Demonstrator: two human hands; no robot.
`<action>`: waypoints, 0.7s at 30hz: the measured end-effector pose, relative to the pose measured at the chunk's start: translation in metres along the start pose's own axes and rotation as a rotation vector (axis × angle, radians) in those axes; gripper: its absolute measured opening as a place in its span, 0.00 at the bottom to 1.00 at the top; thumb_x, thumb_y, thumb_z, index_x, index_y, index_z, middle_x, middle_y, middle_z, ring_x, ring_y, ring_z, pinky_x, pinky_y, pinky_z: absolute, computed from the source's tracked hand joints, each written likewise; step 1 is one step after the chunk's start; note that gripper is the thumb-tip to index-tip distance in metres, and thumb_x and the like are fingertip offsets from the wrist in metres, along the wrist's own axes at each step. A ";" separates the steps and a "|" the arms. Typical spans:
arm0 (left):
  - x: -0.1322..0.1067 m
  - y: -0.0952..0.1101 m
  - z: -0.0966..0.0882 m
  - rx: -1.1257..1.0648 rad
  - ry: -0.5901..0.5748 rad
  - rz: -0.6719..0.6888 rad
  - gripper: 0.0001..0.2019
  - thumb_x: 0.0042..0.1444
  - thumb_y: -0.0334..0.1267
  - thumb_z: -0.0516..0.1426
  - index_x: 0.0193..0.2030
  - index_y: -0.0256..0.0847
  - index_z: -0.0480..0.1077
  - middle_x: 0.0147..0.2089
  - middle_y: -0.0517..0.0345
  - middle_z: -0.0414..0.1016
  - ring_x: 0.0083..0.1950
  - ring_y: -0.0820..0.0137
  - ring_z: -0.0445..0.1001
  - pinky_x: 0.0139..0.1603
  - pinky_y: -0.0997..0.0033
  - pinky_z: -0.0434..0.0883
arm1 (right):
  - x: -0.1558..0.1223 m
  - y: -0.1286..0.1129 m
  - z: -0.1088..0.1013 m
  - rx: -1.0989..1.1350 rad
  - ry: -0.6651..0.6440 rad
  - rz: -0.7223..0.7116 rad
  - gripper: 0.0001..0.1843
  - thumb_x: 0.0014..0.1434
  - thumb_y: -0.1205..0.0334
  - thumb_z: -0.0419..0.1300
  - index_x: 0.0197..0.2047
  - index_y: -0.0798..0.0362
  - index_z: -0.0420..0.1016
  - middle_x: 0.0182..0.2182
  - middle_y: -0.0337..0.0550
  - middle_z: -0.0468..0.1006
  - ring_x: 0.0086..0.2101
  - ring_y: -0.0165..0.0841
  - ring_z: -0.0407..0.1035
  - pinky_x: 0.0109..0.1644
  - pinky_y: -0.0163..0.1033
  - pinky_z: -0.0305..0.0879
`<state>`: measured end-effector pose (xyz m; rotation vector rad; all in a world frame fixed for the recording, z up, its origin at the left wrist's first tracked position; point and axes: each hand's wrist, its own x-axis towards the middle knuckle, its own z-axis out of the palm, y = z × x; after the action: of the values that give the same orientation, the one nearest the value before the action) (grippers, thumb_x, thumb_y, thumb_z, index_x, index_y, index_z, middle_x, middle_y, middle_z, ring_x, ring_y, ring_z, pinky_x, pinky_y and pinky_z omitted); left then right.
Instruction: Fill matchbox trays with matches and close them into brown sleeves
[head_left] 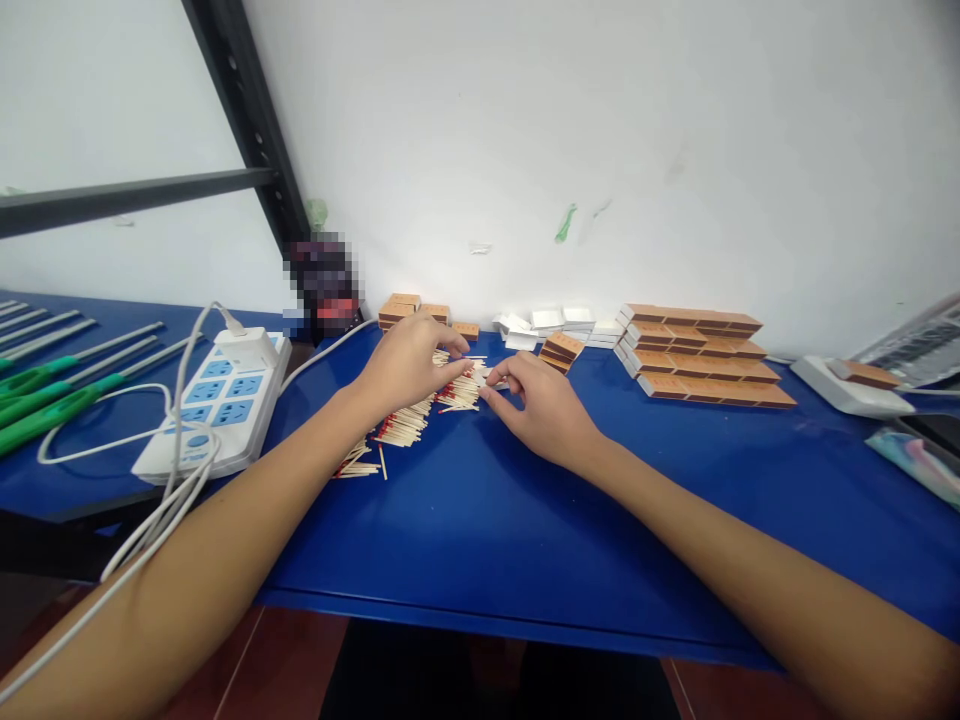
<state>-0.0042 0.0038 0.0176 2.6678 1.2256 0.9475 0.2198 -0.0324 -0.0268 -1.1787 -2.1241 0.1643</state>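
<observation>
A long pile of matchsticks (405, 425) with red heads lies on the blue table. My left hand (412, 362) rests over the back of the pile, thumb and forefinger apart, with matches showing under and between them. At the pile's right end my right hand (547, 405) has its thumb and forefinger pinched together on something small and pale that I cannot make out. Just behind the right hand lie brown matchboxes (561, 348), tilted. White matchbox trays (547, 320) stand in a loose group near the wall.
Stacked matchboxes (697, 355) form a stepped block at right; more matchboxes (405, 305) stand behind my left hand. A white power strip (247, 400) with looping cables and green-handled tools (60, 390) lie left. A white device (847, 385) bears one matchbox.
</observation>
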 end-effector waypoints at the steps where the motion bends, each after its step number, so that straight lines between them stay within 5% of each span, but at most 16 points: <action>1: 0.000 0.000 0.000 0.002 -0.010 0.003 0.04 0.61 0.38 0.68 0.40 0.42 0.83 0.40 0.55 0.87 0.45 0.58 0.78 0.50 0.55 0.72 | 0.001 0.002 -0.001 -0.010 0.000 0.006 0.04 0.68 0.60 0.62 0.40 0.50 0.75 0.36 0.41 0.74 0.34 0.34 0.67 0.38 0.39 0.59; 11: -0.002 -0.004 0.004 0.031 -0.035 0.005 0.04 0.62 0.37 0.68 0.43 0.41 0.82 0.42 0.54 0.86 0.48 0.58 0.78 0.50 0.58 0.71 | 0.006 0.019 -0.005 -0.126 0.047 0.100 0.14 0.64 0.49 0.68 0.41 0.51 0.76 0.38 0.43 0.74 0.36 0.37 0.70 0.41 0.42 0.62; 21: -0.002 -0.007 0.007 0.041 -0.035 0.038 0.03 0.63 0.36 0.67 0.43 0.42 0.82 0.43 0.54 0.85 0.48 0.58 0.76 0.50 0.58 0.70 | 0.006 0.018 0.002 -0.058 -0.002 0.062 0.04 0.65 0.63 0.64 0.37 0.51 0.76 0.35 0.42 0.72 0.34 0.36 0.69 0.40 0.41 0.61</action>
<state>-0.0065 0.0084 0.0089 2.7359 1.2050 0.8854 0.2293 -0.0164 -0.0324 -1.2789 -2.1078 0.1322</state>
